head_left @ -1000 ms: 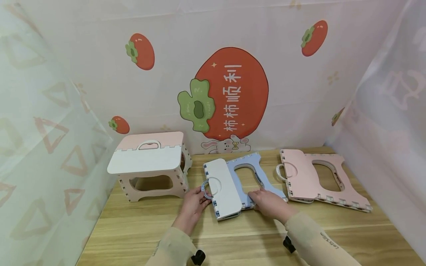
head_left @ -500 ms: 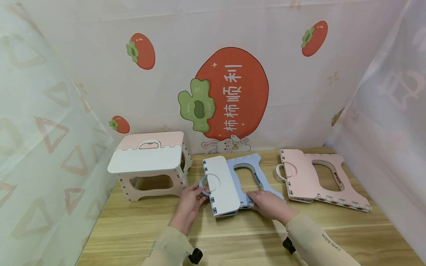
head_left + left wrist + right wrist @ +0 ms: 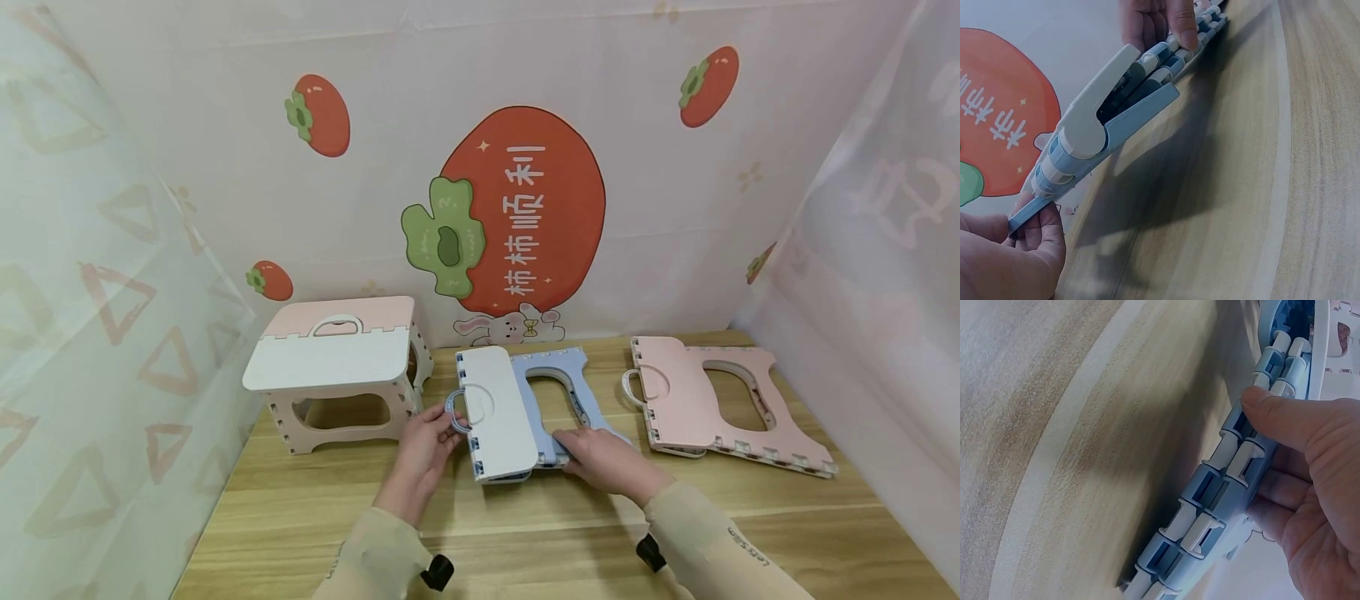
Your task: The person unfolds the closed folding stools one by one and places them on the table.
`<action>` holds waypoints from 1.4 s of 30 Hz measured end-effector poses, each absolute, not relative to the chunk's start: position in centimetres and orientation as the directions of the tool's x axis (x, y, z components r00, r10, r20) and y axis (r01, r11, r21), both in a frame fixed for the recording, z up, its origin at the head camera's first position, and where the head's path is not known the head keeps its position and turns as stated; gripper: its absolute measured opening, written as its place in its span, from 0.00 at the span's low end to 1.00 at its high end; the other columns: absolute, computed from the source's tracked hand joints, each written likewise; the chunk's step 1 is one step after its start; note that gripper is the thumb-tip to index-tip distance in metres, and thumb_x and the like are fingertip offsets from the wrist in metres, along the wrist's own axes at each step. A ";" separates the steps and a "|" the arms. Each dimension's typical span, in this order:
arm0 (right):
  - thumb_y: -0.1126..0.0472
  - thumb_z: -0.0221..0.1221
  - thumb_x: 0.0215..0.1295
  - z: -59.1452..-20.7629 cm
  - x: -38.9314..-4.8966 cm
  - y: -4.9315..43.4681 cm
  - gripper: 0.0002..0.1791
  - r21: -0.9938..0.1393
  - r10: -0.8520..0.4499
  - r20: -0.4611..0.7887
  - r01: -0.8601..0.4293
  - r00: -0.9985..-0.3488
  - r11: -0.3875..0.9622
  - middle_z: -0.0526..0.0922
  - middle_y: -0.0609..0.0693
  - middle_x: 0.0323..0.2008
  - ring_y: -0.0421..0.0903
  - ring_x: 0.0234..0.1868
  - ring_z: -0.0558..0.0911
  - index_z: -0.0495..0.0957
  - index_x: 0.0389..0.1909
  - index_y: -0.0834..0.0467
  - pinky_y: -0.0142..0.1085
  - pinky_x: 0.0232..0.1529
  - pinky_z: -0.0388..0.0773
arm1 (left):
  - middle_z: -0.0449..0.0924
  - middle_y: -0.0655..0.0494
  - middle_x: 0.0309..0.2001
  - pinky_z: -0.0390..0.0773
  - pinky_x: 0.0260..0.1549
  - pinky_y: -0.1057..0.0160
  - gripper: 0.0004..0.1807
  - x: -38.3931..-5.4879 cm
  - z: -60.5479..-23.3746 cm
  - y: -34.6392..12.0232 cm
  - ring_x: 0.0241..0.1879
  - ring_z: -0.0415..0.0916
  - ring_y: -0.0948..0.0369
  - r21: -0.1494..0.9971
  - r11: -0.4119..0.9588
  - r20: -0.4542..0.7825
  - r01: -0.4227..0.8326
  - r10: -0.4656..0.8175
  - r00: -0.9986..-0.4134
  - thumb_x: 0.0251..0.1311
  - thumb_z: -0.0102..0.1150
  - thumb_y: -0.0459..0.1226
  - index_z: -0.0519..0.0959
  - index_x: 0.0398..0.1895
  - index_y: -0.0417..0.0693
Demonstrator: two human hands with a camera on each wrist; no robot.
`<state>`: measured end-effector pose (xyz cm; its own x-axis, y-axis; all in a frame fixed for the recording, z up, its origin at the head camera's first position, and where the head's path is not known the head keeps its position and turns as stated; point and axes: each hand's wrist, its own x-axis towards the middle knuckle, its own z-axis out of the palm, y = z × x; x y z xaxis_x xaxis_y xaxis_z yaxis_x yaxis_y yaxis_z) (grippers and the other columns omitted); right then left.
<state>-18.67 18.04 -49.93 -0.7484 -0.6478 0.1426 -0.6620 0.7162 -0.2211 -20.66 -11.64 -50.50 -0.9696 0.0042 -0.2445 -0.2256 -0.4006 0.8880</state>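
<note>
A folded step stool (image 3: 501,437) with a white seat and blue legs lies in the middle of the wooden table. At its left end my left hand (image 3: 422,450) pinches the small blue carry handle (image 3: 1029,214) between thumb and fingers. My right hand (image 3: 609,462) grips the near long edge of the blue leg panel, thumb on the hinged side (image 3: 1225,450) and fingers round the other face. In the left wrist view a gap shows between the seat half and the folded part, and a shadow falls on the table beneath the stool.
To the left stands an unfolded pink and white stool (image 3: 330,362). A folded pink stool (image 3: 682,400) lies flat at the right. Behind the wooden table (image 3: 540,550) hangs a printed cloth backdrop (image 3: 375,192), and cloth also closes both sides.
The blue and white stool has shifted slightly left and away from me at its handle end, turning a little. Both hands have kept their hold; the left moved with the handle.
</note>
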 end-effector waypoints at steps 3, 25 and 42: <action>0.62 0.71 0.62 -49.8 -18.7 18.1 0.14 -0.230 -0.650 0.149 -0.665 -0.746 0.711 0.85 0.49 0.35 0.46 0.29 0.82 0.75 0.41 0.57 0.39 0.27 0.78 | 0.78 0.47 0.43 0.81 0.48 0.63 0.24 -20.7 -50.2 -11.6 0.41 0.79 0.59 0.881 -0.416 -0.244 -0.224 0.005 -0.970 0.77 0.43 0.28 0.60 0.71 0.21; 0.60 0.70 0.64 -49.2 -18.8 18.2 0.13 -0.330 -0.649 0.154 -0.658 -0.745 0.677 0.84 0.45 0.39 0.38 0.33 0.77 0.76 0.43 0.55 0.37 0.31 0.78 | 0.78 0.49 0.42 0.81 0.47 0.64 0.25 -20.6 -47.9 -11.9 0.40 0.79 0.60 0.862 -0.462 -0.222 -0.209 0.028 -0.975 0.76 0.46 0.27 0.59 0.72 0.22; 0.58 0.67 0.67 -48.6 -18.6 18.5 0.18 -0.407 -0.635 0.147 -0.631 -0.759 0.660 0.85 0.46 0.39 0.38 0.36 0.81 0.78 0.55 0.58 0.37 0.34 0.79 | 0.76 0.43 0.49 0.82 0.51 0.63 0.25 -20.7 -45.6 -11.7 0.42 0.79 0.58 0.848 -0.491 -0.212 -0.201 0.034 -0.977 0.76 0.49 0.28 0.62 0.72 0.26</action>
